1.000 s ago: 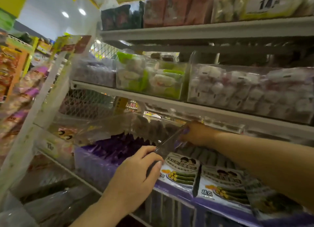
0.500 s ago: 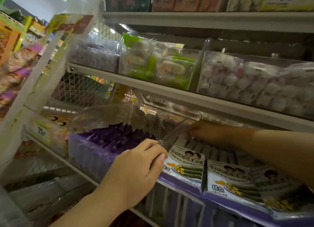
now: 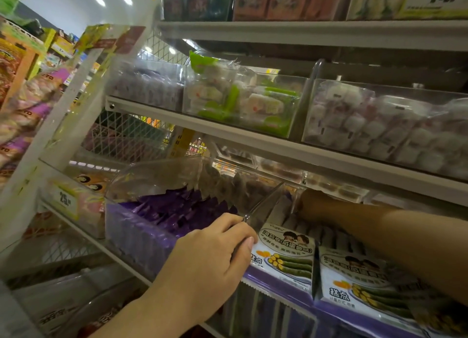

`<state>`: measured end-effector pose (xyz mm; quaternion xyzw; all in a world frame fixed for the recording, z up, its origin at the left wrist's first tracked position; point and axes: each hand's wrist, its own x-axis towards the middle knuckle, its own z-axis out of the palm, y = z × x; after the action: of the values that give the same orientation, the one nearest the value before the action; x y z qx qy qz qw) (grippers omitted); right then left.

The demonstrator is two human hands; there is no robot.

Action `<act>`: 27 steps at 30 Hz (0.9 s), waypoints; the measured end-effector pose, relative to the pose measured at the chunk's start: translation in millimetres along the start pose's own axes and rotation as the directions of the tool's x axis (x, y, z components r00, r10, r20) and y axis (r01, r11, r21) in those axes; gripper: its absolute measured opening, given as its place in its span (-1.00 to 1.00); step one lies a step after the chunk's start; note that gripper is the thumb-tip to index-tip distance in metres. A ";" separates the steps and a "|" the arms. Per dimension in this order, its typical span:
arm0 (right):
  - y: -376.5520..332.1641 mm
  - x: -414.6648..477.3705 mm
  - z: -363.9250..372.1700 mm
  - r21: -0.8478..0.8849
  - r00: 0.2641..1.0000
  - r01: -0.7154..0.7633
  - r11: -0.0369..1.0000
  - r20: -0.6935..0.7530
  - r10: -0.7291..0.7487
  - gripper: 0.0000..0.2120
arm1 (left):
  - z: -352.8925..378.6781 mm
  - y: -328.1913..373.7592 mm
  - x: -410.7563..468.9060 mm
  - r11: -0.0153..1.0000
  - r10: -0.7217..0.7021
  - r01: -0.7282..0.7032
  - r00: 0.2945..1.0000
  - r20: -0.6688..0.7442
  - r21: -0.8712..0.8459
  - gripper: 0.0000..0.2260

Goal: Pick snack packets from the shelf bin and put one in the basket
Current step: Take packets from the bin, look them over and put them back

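White snack packets (image 3: 283, 258) printed with green rolls stand on edge in rows in the right-hand compartment of a clear plastic shelf bin (image 3: 157, 175), the front ones facing out at the bin's front edge. The right hand (image 3: 312, 204) reaches deep toward the bin's back edge, over the rear rows. It sits in shadow behind the clear wall, so I cannot tell whether its fingers are spread or pinching a packet, though it seems to touch them. A clear plastic divider (image 3: 264, 206) runs front to back just beside these packets. The left hand (image 3: 210, 261) grips the divider's front end, fingers curled over its top. Beyond the divider, dark purple packets (image 3: 177, 208) fill the left compartment. Near the shelf's left edge hangs a yellow price tag (image 3: 64, 198) marked 25. On the grey metal shelf (image 3: 253, 141) above sit clear tubs of green-and-white wrapped sweets (image 3: 240, 102) and pale round sweets (image 3: 374, 125).
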<state>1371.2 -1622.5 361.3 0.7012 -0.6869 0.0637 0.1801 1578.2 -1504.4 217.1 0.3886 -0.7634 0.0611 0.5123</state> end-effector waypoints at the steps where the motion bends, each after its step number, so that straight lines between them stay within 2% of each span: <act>1: 1.2 2.4 1.3 0.010 1.000 -0.010 1.000 -0.012 0.011 -0.71 | -0.2 0.4 0.0 1.000 -0.001 0.001 1.000 0.003 0.002 -0.59; 4: 1.1 9.7 5.5 0.010 0.998 -0.025 1.000 -0.053 0.025 -0.72 | -1.6 0.9 0.3 1.000 -0.006 0.006 1.000 0.011 0.004 -0.60; 7: -1.1 14.6 8.6 0.053 0.997 -0.043 0.998 -0.056 0.046 -0.86 | -2.5 0.3 1.0 1.000 -0.009 0.009 1.000 0.028 0.007 -0.64; 11: -2.6 14.4 3.1 0.166 0.987 -0.054 0.985 -0.144 0.078 -0.66 | -2.9 -1.6 2.0 1.000 -0.012 0.011 0.999 0.040 0.024 -0.65; 14: -4.6 7.1 -0.7 0.244 0.975 -0.097 0.965 -0.173 0.142 -0.78 | -2.4 -1.0 1.9 0.999 -0.020 0.019 0.998 0.052 0.033 -0.64; 17: -6.4 -4.1 -5.1 0.323 0.951 -0.131 0.937 -0.227 0.211 -0.62 | -3.3 -0.1 2.3 0.999 -0.034 0.032 0.996 0.077 0.036 -0.69; 22: -10.8 -33.5 -23.0 0.337 0.920 -0.054 0.940 -0.350 0.178 -0.74 | -10.1 2.9 3.9 0.997 -0.082 0.079 0.987 0.136 0.023 -0.78; 25: -10.6 -51.5 -26.9 0.517 0.911 -0.008 0.856 -0.349 0.220 -0.76 | -14.7 9.7 3.3 0.992 -0.120 0.112 0.975 0.185 0.054 -0.78; 27: -14.2 -66.4 -24.9 0.656 0.896 -0.017 0.755 -0.324 0.302 -0.81 | -18.7 15.1 1.5 0.988 -0.141 0.125 0.967 0.214 0.086 -0.76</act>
<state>1385.9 -1551.8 359.8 0.6277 -0.6289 0.4541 0.0655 1581.7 -1485.6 231.6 0.4617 -0.7847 0.0107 0.4135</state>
